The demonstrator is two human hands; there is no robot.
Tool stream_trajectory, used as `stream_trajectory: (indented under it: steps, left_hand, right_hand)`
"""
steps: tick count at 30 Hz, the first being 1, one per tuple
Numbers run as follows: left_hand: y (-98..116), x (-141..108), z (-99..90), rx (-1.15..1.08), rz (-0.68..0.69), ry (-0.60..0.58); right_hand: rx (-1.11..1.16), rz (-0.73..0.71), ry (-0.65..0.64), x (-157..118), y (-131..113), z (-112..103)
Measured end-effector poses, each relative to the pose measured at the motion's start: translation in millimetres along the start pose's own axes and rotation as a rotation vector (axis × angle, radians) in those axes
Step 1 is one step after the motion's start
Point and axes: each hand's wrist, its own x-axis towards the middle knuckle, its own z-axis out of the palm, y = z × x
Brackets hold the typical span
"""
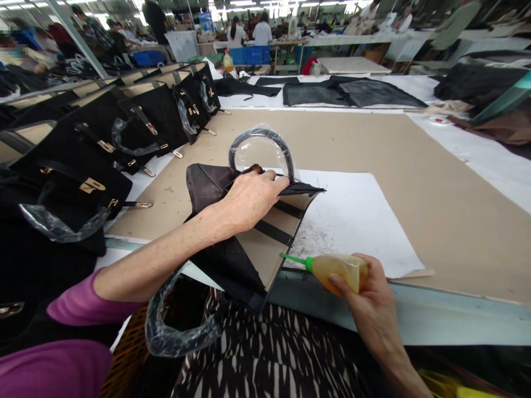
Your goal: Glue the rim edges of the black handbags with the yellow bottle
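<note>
A black handbag lies tilted over the table's front edge, with its beige inner panel and two dark straps facing up. My left hand is closed on the bag's upper part, just below a plastic-wrapped handle. Another wrapped handle hangs down over my lap. In my right hand is a soft squeeze bottle of amber liquid, probably glue, with a green nozzle. The nozzle's tip is at the panel's right edge; whether it touches cannot be made out.
Several finished-looking black handbags stand in a row on the left. A stained white sheet lies on the brown board. Dark fabric pieces and another amber bottle are at the back. Other people work farther away.
</note>
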Motion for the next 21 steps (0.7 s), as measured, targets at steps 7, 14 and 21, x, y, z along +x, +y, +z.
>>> stream_trajectory:
  steps: [7, 14, 21]
  left_hand:
    - [-4, 7, -2.0, 0.006, -0.001, -0.04]
    - [-9, 12, -3.1, 0.0, 0.029, -0.021]
    - [-12, 17, -2.1, 0.001, 0.065, 0.018]
  right_hand:
    - [-0.145, -0.313, -0.022, 17, 11, 6]
    - [-0.321, -0.602, -0.05, 35, 17, 12]
    - [-0.326, -0.56, -0.078, 36, 8, 7]
